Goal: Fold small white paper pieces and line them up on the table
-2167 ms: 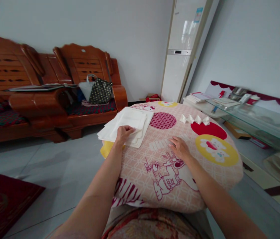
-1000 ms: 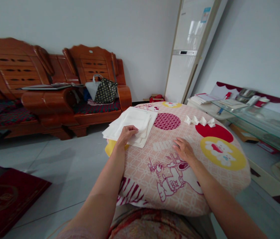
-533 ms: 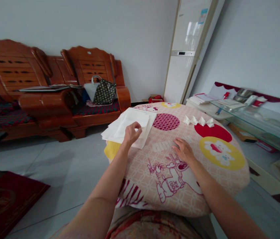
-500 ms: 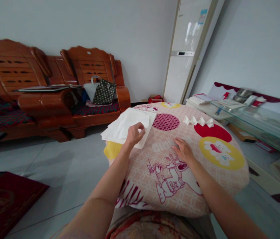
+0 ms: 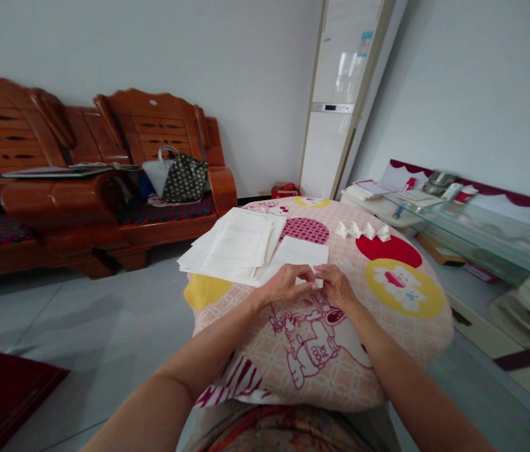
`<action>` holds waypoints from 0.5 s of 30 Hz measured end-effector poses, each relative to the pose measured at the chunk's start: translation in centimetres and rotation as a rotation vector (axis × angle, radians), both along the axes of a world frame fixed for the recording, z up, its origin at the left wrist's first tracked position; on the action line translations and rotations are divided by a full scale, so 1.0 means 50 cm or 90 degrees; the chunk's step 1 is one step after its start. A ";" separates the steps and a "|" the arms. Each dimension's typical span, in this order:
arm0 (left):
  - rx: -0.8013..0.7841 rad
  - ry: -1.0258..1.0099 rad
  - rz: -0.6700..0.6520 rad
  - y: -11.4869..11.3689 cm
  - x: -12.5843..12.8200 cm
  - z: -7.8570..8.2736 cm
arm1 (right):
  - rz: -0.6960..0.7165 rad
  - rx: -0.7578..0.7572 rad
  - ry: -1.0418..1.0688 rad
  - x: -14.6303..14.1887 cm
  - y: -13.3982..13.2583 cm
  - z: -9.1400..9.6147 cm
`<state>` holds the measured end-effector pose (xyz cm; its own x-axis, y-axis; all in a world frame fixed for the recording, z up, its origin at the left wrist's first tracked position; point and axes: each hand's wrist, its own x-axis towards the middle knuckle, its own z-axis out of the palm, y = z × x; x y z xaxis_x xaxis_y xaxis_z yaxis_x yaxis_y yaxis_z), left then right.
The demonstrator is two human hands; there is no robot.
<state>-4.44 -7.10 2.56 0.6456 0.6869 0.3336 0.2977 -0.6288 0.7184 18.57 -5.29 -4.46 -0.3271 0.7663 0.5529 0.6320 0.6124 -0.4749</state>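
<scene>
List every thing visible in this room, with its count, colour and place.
Round cloth-covered table: one, pink cartoon print, centre.
Stack of paper sheets: one, white, table's far left.
Single paper sheet: one, white, right of the stack.
Small folded paper pieces: four, white, table's far side.
Carved wooden sofa set: one, reddish brown, left.
Patterned handbag: one, dark and grey, on the sofa.
Tall air conditioner: one, white, corner.
Glass shelf: one, clear, right.
Left hand: one, touching the single sheet's near edge.
Right hand: one, touching the same edge.

I saw a wooden sofa [image 5: 161,125] against the far wall, a patterned handbag [image 5: 184,179] on its seat, a tall white air conditioner [image 5: 335,113] in the corner, and a glass shelf [image 5: 481,223] at right.
</scene>
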 end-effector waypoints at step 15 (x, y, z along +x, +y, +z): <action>-0.036 0.009 0.040 0.066 -0.069 -0.032 | -0.118 -0.328 0.436 0.105 -0.033 0.065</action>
<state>-7.90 -3.78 0.96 0.6049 0.7440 0.2837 0.3464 -0.5668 0.7475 23.85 -6.95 -1.20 0.1050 0.9827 0.1524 0.1752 0.1326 -0.9756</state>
